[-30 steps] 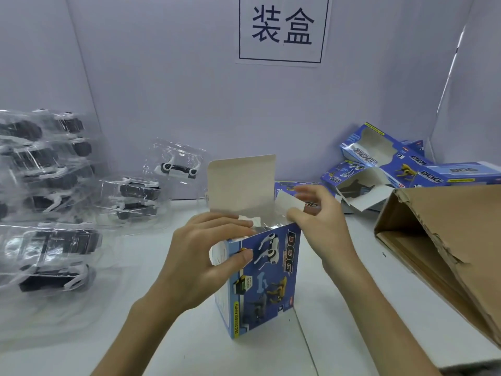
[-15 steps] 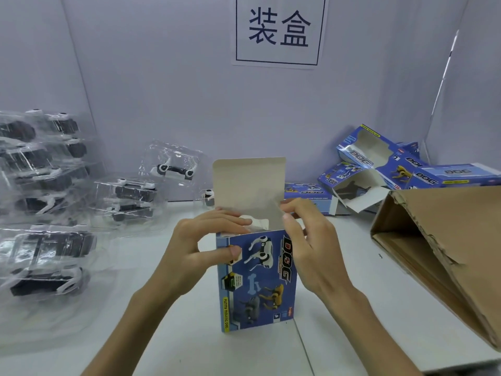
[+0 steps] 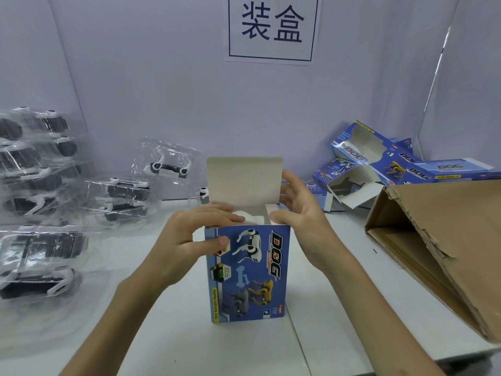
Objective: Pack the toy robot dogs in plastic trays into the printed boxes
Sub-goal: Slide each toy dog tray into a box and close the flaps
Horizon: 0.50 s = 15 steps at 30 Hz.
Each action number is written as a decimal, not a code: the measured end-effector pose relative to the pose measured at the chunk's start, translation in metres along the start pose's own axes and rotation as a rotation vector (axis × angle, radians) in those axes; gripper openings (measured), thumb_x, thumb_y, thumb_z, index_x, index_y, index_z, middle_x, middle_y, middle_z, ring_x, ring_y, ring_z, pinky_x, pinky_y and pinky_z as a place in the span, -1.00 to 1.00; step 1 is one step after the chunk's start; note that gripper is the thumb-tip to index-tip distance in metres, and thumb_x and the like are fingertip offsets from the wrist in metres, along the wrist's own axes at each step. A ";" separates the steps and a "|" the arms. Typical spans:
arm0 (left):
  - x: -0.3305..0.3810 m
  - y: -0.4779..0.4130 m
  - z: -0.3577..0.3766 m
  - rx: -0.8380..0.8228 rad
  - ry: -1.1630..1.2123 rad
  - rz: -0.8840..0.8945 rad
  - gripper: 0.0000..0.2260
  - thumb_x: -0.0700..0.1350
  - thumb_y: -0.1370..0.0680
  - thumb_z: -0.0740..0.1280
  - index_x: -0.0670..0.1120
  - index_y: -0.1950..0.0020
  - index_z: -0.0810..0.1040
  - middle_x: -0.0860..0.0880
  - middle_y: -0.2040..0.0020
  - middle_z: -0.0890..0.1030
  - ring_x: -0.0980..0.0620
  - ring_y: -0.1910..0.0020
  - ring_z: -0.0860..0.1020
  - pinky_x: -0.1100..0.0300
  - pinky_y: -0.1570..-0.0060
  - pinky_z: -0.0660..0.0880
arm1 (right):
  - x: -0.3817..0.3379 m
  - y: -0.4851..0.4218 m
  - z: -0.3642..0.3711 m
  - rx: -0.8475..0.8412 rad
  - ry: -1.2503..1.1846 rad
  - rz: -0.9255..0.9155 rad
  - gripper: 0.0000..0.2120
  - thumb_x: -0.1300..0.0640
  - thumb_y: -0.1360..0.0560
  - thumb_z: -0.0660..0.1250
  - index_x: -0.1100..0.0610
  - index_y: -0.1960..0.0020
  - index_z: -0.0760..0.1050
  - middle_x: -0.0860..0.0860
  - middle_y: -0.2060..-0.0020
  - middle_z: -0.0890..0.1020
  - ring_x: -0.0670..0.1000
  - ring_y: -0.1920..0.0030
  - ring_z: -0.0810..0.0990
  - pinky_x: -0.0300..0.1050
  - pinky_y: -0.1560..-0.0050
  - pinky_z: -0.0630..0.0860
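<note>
The left hand (image 3: 187, 248) grips the upper left corner of the printed box (image 3: 248, 278): its thumb presses the blue front face while its curled fingers reach over the top edge onto the left side flap (image 3: 250, 217), which is folded inward. The right hand (image 3: 305, 221) is loosely spread at the box's upper right corner, holding nothing; its thumb tip rests on the right side flap (image 3: 271, 208) and its fingers stretch up just beside the right edge of the lid flap (image 3: 244, 183), which stands upright at the back of the opening. The box stands on end on the white table (image 3: 244, 351) in the middle of the view, its "DOG" face towards the camera; what lies inside is hidden by the flaps and fingers. Out at 9 o'clock, stacked clear plastic trays (image 3: 38, 164) hold black-and-white toy robot dogs (image 3: 40, 280), and more such trays (image 3: 122, 198) lie at 10 o'clock, one leaning against the wall (image 3: 166, 165). At 2 o'clock, a heap of open printed boxes (image 3: 379, 164) rests against the wall. At 3 o'clock, a brown cardboard carton (image 3: 439, 240) lies on its side with a torn edge. At 12 o'clock, a paper sign (image 3: 271, 27) with two printed characters hangs on the wall.
</note>
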State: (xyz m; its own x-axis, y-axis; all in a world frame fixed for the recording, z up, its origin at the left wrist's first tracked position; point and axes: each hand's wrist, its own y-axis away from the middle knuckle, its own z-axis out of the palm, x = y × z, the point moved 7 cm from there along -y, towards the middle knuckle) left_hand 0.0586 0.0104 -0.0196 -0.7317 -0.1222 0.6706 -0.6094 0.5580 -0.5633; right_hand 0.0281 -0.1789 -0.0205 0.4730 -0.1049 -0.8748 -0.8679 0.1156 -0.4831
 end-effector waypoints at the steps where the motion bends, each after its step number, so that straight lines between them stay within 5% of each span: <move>1: 0.003 0.001 -0.002 0.002 -0.150 0.034 -0.75 -0.09 -0.45 0.36 0.13 -0.09 0.66 0.12 -0.21 0.66 0.22 -0.36 0.46 0.22 -0.24 0.44 | -0.003 0.000 0.001 -0.012 0.016 -0.045 -0.46 0.44 -0.45 0.26 -0.09 -0.26 0.45 -0.06 -0.11 0.63 -0.07 -0.14 0.59 -0.13 -0.07 0.58; 4: 0.018 0.010 0.000 0.029 -0.573 0.189 -0.67 -0.11 -0.50 0.32 0.13 -0.23 0.64 0.19 -0.27 0.59 0.27 -0.31 0.45 0.33 -0.31 0.20 | -0.006 0.005 0.000 0.007 -0.005 -0.123 -0.62 0.30 -0.37 0.18 -0.08 0.01 0.60 -0.08 0.07 0.67 -0.09 0.01 0.59 -0.26 0.10 0.52; 9: 0.023 0.018 0.007 0.060 -0.537 0.241 -0.67 -0.20 -0.53 0.30 0.00 -0.27 0.61 0.19 -0.19 0.60 0.17 -0.13 0.47 0.45 -0.22 0.23 | 0.008 0.012 -0.003 -0.069 -0.054 -0.076 -0.73 0.17 -0.48 0.10 0.15 0.07 0.58 -0.11 0.04 0.70 -0.05 -0.14 0.63 -0.25 0.06 0.60; 13: 0.023 0.017 0.006 0.054 -0.552 0.297 -0.70 -0.07 -0.58 0.21 -0.05 -0.22 0.65 0.16 -0.14 0.64 0.15 -0.09 0.48 0.45 -0.20 0.27 | -0.001 0.007 0.001 -0.102 0.131 -0.106 -0.82 0.16 -0.60 0.27 0.17 0.12 0.57 -0.15 0.04 0.69 -0.07 -0.06 0.64 -0.32 0.06 0.56; 15: 0.022 0.016 0.005 0.063 -0.565 0.305 -0.71 -0.08 -0.58 0.22 -0.06 -0.18 0.67 0.10 -0.08 0.67 0.10 -0.05 0.49 0.45 -0.19 0.27 | -0.013 0.007 0.008 -0.172 0.276 -0.164 -0.81 -0.01 -0.52 0.36 0.10 0.16 0.50 -0.20 -0.13 0.66 -0.13 -0.21 0.59 -0.24 -0.01 0.58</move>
State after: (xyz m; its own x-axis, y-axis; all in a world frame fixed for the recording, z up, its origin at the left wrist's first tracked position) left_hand 0.0310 0.0129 -0.0165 -0.9125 -0.3888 0.1276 -0.3526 0.5890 -0.7271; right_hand 0.0171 -0.1693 -0.0132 0.5696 -0.3735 -0.7322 -0.8079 -0.0904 -0.5824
